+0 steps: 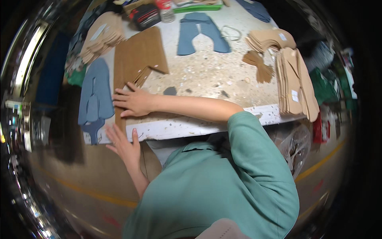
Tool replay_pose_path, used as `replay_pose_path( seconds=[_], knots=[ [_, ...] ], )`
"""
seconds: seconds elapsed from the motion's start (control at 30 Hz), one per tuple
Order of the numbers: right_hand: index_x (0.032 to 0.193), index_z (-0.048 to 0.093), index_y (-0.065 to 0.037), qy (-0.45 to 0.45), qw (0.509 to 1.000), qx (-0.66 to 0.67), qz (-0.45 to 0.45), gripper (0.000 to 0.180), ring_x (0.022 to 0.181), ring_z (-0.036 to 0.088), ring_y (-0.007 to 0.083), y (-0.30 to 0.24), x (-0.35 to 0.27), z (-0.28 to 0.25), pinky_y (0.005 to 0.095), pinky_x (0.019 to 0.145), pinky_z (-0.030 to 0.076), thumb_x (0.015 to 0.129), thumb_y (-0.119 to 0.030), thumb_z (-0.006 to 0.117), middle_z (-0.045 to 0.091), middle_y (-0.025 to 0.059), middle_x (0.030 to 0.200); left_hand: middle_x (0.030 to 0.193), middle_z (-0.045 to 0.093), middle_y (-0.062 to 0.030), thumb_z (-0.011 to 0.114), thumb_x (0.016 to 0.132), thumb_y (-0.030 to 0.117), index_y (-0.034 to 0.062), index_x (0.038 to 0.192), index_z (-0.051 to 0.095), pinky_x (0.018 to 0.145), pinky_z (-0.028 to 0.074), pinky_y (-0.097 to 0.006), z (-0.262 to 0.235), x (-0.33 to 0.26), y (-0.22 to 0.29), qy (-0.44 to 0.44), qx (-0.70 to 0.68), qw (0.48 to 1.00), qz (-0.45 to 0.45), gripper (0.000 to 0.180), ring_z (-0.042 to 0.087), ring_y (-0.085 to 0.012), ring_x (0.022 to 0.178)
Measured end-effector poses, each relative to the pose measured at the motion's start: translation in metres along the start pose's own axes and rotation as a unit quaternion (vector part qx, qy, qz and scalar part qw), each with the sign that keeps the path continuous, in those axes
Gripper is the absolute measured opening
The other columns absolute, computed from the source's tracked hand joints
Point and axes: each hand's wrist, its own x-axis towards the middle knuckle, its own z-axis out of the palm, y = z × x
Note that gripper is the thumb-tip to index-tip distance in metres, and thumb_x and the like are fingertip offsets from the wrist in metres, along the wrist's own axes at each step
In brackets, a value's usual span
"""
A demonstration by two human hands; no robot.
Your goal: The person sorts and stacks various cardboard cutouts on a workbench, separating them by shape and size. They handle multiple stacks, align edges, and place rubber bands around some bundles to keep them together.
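Note:
Reaching across the table's near side, my right hand (135, 102) lies with fingers spread on the lower part of a brown sheet (137, 51). This sheet is long, with an angular notch cut in its right side. My left hand (124, 146) is at the table's near left edge, fingers apart, close to the sheet's lower end; whether it touches the sheet I cannot tell. Just left of both hands lie blue-grey cut pieces (102, 89), one overhanging the table edge. Neither hand grips anything.
Stacked beige cut pieces lie at the far left (105, 34) and the right (290, 79). Blue U-shaped pieces (199, 30), a brown bundle (260, 67) and a black-and-red case (145, 16) rest on the worn white table (191, 127). A clear plastic bag (296, 147) hangs at the right.

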Motion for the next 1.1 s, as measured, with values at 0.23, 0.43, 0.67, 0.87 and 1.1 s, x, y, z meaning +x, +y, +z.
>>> replay_pose_path(
  seconds=[0.23, 0.43, 0.67, 0.87, 1.1],
  knots=[
    [0.12, 0.062, -0.007, 0.078, 0.994, -0.048, 0.067, 0.044, 0.132, 0.041, 0.0336, 0.046, -0.067, -0.134, 0.0498, 0.108, 0.034, 0.088, -0.037, 0.064, 0.057, 0.0158, 0.126, 0.136, 0.046, -0.0208, 0.069, 0.078, 0.011, 0.0062, 0.118, 0.063, 0.107, 0.033, -0.048, -0.014, -0.012, 0.099, 0.05, -0.395, 0.878, 0.265, 0.04, 0.041, -0.0394, 0.13],
    [0.111, 0.064, 0.003, 0.087, 0.842, -0.239, 0.475, 0.05, 0.113, 0.054, 0.0346, 0.074, -0.211, -0.231, 0.0427, 0.098, 0.044, 0.082, -0.038, 0.07, 0.062, 0.0208, 0.114, 0.131, 0.053, -0.0123, 0.072, 0.076, 0.017, 0.0123, 0.107, 0.069, 0.11, 0.027, -0.049, 0.012, -0.039, 0.167, -0.022, -0.418, 0.788, 0.452, 0.031, 0.048, -0.0303, 0.126],
    [0.101, 0.063, 0.004, 0.096, 0.761, -0.317, 0.557, 0.049, 0.116, 0.052, 0.0375, 0.075, -0.303, -0.23, 0.0433, 0.099, 0.042, 0.076, -0.036, 0.075, 0.06, 0.0223, 0.115, 0.123, 0.059, -0.0089, 0.071, 0.079, 0.016, 0.0122, 0.103, 0.07, 0.11, 0.027, -0.048, 0.02, -0.039, 0.165, -0.041, -0.434, 0.787, 0.437, 0.024, 0.053, -0.027, 0.12],
    [0.096, 0.065, 0.0, 0.264, 0.829, -0.086, 0.484, 0.041, 0.077, 0.067, 0.0271, 0.035, -0.234, -0.231, 0.0355, 0.068, 0.052, 0.079, -0.035, 0.074, 0.068, 0.0161, 0.085, 0.127, 0.058, -0.0127, 0.066, 0.084, 0.006, 0.0037, 0.121, 0.06, 0.109, 0.032, -0.037, 0.0, -0.025, 0.155, -0.284, -0.609, 0.684, 0.284, 0.037, 0.052, -0.0244, 0.122],
    [0.093, 0.065, -0.004, 0.221, 0.927, 0.045, 0.301, 0.038, 0.086, 0.064, 0.0263, -0.05, -0.135, -0.162, 0.0344, 0.073, 0.049, 0.07, -0.03, 0.079, 0.065, 0.0108, 0.092, 0.142, 0.041, -0.0123, 0.055, 0.094, 0.049, 0.003, 0.141, 0.033, 0.115, 0.025, -0.039, -0.007, 0.013, 0.159, -0.383, -0.877, 0.29, 0.028, 0.07, 0.037, -0.0227, 0.135]
  ],
)
